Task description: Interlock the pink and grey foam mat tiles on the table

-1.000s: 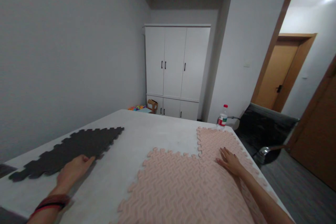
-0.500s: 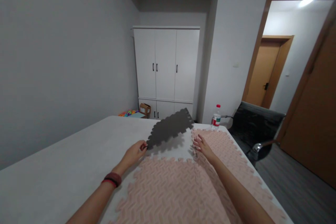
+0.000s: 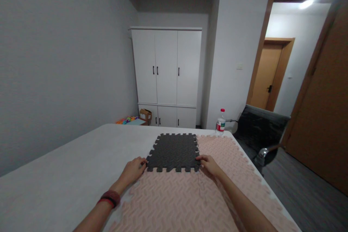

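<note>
Grey mat: a dark grey foam tile (image 3: pixel 173 152) with toothed edges lay flat on the white surface (image 3: pixel 81 166), toward its far right part, well short of the far edge.
Orientation: the tile looked roughly square, so no long axis could be told; its sides ran square with the surface's edges, one toothed side facing the person.
Neighbours: its near side met the pink mat (image 3: pixel 176 203) in front, and its right side met the pink mat (image 3: pixel 217 145) running along the surface's right edge; whether the teeth were fully locked could not be told.
Left hand: the left hand (image 3: pixel 132 169), a red band at the wrist, had its fingertips pinched on the tile's near left corner.
Right hand: the right hand (image 3: pixel 208 164) had its fingers curled on the near right corner, resting partly on the pink mat.
Far right corner: a water bottle (image 3: pixel 220 121) stood upright there.
Beyond: a white wardrobe (image 3: pixel 165 76) and a black chair (image 3: pixel 261 134).
</note>
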A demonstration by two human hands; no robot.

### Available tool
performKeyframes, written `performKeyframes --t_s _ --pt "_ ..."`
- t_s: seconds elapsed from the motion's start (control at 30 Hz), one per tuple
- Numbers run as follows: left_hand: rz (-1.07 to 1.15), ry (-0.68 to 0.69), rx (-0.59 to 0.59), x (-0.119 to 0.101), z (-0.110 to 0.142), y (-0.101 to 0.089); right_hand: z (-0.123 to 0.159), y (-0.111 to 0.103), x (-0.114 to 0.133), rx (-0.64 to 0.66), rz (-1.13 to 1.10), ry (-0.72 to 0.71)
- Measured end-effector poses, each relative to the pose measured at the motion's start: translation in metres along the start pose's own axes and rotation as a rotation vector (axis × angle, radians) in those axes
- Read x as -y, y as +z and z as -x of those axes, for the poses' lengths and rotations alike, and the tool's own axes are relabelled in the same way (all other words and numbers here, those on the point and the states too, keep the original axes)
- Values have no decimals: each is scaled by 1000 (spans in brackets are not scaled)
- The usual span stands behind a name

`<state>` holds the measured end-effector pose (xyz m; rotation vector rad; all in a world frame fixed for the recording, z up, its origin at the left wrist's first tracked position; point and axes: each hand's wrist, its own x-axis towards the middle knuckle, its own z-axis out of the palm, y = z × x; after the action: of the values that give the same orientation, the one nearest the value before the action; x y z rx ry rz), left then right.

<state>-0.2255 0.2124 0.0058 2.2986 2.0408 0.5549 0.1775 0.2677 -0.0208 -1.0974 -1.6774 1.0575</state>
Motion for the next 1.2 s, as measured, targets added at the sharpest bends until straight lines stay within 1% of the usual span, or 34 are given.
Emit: performKeyframes --t_s 0.13,0.23,0.37,0.53,0.6,0.67,0.73,0.83,0.9,0.97,1.0,1.07,1.2 --pt "-114 -59 -59 -22 1 16 5 2 4 24 96 -19" --pt "-179 -78 -101 -33 4 28 10 5 11 27 222 -71" --pt "-214 -48 -80 -30 6 33 18 10 20 39 429 -179" --pt "-227 -20 -43 -26 4 32 27 11 29 103 643 -239" --pt "-229 -14 -40 -27 4 31 23 11 37 139 719 -245" --pt "-231 -9 -39 -29 5 30 13 16 47 178 776 -241" --pt "-234 -7 -39 -31 6 28 0 31 58 215 807 -235" --pt "-247 -7 -48 -33 7 27 -18 70 69 262 813 -246" --pt "-260 -5 -55 -34 8 27 -25 97 69 296 813 -246" --pt "-273 -2 -60 -36 8 27 -28 118 64 321 814 -224" --pt "-278 0 -62 -36 9 27 -29 125 61 326 815 -210" --pt "-288 7 -63 -38 10 27 -29 131 53 323 817 -192" --pt "-304 28 -53 -42 8 22 -28 133 45 315 818 -183"
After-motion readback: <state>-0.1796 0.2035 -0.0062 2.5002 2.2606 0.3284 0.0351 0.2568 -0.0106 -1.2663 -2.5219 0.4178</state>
